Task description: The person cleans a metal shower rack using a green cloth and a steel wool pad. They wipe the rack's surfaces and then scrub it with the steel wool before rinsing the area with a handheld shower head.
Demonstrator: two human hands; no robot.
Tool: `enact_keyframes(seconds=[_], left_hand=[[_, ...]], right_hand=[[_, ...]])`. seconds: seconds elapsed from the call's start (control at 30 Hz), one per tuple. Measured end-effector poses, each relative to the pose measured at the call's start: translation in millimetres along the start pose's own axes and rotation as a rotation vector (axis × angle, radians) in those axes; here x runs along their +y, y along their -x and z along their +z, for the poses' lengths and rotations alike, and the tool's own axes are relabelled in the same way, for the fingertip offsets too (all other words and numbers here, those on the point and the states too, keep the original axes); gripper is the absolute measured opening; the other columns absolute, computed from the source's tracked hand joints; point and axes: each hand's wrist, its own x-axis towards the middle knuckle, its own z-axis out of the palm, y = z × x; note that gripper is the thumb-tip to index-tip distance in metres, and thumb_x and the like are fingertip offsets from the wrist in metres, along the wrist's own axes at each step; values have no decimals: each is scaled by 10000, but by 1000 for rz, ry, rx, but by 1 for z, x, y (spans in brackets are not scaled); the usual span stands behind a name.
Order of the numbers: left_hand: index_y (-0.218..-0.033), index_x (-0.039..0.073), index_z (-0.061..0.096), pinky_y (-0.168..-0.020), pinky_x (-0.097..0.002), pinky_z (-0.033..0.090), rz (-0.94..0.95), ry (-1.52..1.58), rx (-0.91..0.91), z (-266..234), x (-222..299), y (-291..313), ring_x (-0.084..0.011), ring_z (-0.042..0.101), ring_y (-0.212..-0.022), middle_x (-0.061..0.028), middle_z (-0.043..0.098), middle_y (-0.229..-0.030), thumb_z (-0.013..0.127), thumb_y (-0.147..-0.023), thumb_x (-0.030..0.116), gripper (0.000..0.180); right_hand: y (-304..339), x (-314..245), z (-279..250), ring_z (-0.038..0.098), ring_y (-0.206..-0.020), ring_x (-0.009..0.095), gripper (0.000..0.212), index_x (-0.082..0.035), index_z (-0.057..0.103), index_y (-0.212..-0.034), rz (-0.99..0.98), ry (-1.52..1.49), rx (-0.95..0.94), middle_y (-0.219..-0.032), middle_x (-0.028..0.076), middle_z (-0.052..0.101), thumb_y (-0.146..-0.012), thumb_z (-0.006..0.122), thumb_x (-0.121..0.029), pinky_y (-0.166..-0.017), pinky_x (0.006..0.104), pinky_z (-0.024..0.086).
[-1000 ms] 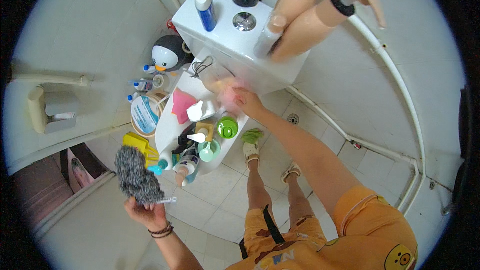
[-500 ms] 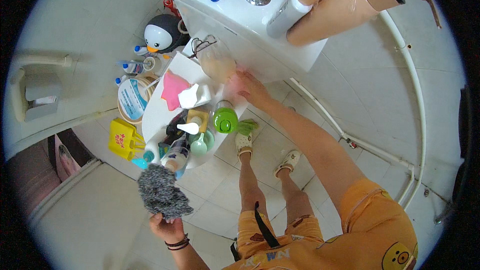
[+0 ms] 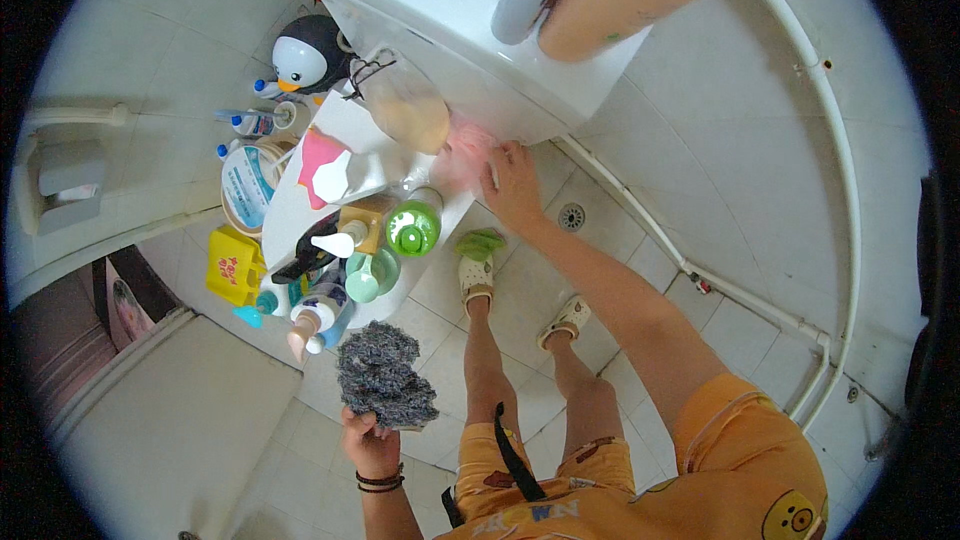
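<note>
My left hand, low in front of me, grips a shaggy dark-grey cloth by its lower edge. My right hand is beside a pink mesh bath puff on the white toilet lid. Its fingers are loosely bent and apart at the puff's right edge, not wrapped round it. Left of the puff lies a clear drawstring bag with something tan inside. Nearer me on the lid are a green-capped bottle, an amber pump bottle and a pale green cup.
The white cistern holds bottles and tan tubular objects. A pink star-shaped item lies on the lid's left. Beside the toilet stand a penguin figure, a bucket and a yellow container. A green cloth lies by my shoe.
My right hand has drawn back to the right, leaving the pink puff on the lid. My left hand has carried the grey cloth to the right. The view has shifted.
</note>
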Motion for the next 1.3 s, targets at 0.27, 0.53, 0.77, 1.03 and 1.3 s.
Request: enact_keyframes(seconds=[0.27, 0.53, 0.77, 1.03, 1.3], left_hand=[[-739, 92, 496, -471, -225, 360, -80, -39, 125, -14, -48, -2, -78, 392, -475, 36, 454, -604, 555, -708, 68, 71], [-645, 131, 431, -444, -214, 271, -137, -277, 132, -32, -103, -25, -45, 314, -455, 73, 393, -585, 609, -735, 64, 211], [-917, 113, 436, -529, -231, 327, -53, -233, 438, -85, -120, -39, -75, 409, -591, 18, 472, -721, 602, -714, -4, 286], [-957, 90, 475, -820, -387, 445, 127, -284, 570, -147, -146, -49, -211, 529, -906, -51, 527, -944, 570, -749, 126, 232], [-994, 95, 457, -775, -364, 449, 136, -299, 490, -174, -165, -55, -208, 536, -893, -53, 538, -940, 605, -758, 135, 281]], right_hand=[[-10, 45, 55, 525, -990, 342, 340, 10, 531, -1091, -278, -211, 129, -1132, 209, 512, -752, 525, -22, -857, 398, 433], [69, 107, 60, 470, -990, 337, 318, -18, 566, -1014, -128, 130, 6, -1040, 161, 515, -724, 578, -149, -754, 488, 378], [123, 162, 205, 360, -1216, 355, 337, -112, 640, -1038, 41, 88, -692, -1373, 205, 298, -761, 608, -300, -975, 505, 309], [134, 150, 331, 50, -1358, 404, 474, -329, 507, -1261, 102, 259, -1061, -1492, 170, 30, -817, 486, -493, -1085, 539, 79], [161, 227, 374, 250, -1318, 329, 698, -158, 362, -1366, 385, -33, -930, -1443, 184, 215, -752, 619, -368, -1061, 428, 253]])
